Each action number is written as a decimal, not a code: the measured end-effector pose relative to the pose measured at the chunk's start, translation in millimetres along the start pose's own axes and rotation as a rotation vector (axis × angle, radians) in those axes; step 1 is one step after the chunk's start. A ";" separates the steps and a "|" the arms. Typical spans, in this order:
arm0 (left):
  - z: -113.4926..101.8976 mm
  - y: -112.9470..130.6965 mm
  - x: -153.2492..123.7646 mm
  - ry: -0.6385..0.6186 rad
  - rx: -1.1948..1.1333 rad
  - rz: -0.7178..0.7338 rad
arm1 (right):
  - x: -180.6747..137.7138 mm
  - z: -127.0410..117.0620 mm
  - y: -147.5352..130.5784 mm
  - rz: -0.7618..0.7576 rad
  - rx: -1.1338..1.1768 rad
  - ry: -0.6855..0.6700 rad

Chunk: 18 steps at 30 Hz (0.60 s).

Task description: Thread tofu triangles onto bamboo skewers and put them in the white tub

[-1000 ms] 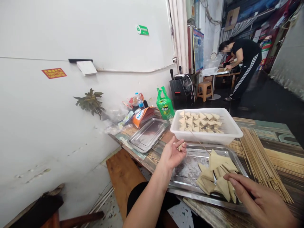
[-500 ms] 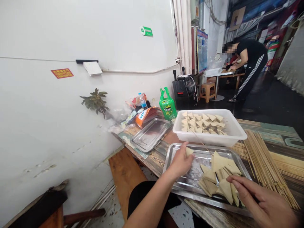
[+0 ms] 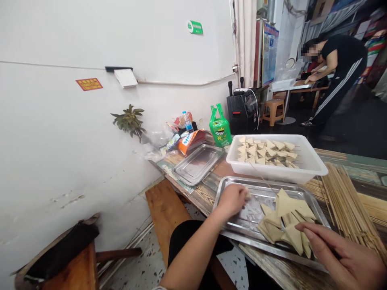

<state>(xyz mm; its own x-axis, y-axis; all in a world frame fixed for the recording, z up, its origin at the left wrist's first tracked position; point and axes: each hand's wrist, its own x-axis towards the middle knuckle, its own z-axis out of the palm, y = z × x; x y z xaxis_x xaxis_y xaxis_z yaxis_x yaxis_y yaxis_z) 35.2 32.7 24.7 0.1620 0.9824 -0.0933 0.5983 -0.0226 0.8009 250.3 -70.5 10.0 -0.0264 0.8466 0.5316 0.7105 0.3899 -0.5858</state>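
My left hand [image 3: 234, 200] is closed over the left side of a metal tray [image 3: 256, 233], fingers curled round a small pale tofu triangle [image 3: 248, 195], mostly hidden. My right hand [image 3: 341, 249] is pinched at the tray's right front. A thin bamboo skewer [image 3: 262, 177] slants up and left in line with its fingertips, partly hidden behind pale triangles. Several loose tofu triangles [image 3: 270, 229] lie heaped in the tray, just left of my right fingers. Behind the tray stands a white plastic tub [image 3: 272, 172] with skewered triangles [image 3: 261, 153] in rows.
Loose bamboo skewers [image 3: 347, 205] lie right of the tray. A second metal tray [image 3: 198, 165] sits at left, near a green bag [image 3: 220, 129] and packets [image 3: 192, 141]. A wooden bench [image 3: 163, 225] is below. Another person [image 3: 341, 68] bends over a far table.
My left hand has curled in and turned, so the triangle in it shows less. The right hand keeps its pinch beside the heap. The whole view has shifted slightly.
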 end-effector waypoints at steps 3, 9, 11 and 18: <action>-8.8 0.5 2.5 0.058 -0.582 -0.123 | -3.7 -2.7 -3.2 -0.075 -0.027 -0.149; -20.7 -5.3 6.3 0.108 -1.379 -0.259 | -12.2 -3.8 -3.3 -0.078 -0.070 -0.292; -23.8 -5.6 6.4 0.136 -1.444 -0.298 | -14.0 -3.1 -1.6 -0.094 -0.063 -0.318; -31.3 0.3 0.8 0.120 -1.514 -0.329 | -14.2 -3.9 -1.9 -0.132 -0.079 -0.316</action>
<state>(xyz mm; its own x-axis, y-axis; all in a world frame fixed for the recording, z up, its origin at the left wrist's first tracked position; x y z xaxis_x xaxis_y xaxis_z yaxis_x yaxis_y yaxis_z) 10.9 39.3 43.3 0.0813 0.9164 -0.3918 -0.7413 0.3184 0.5909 252.0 -84.7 6.0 -0.3286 0.8660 0.3768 0.7383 0.4844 -0.4693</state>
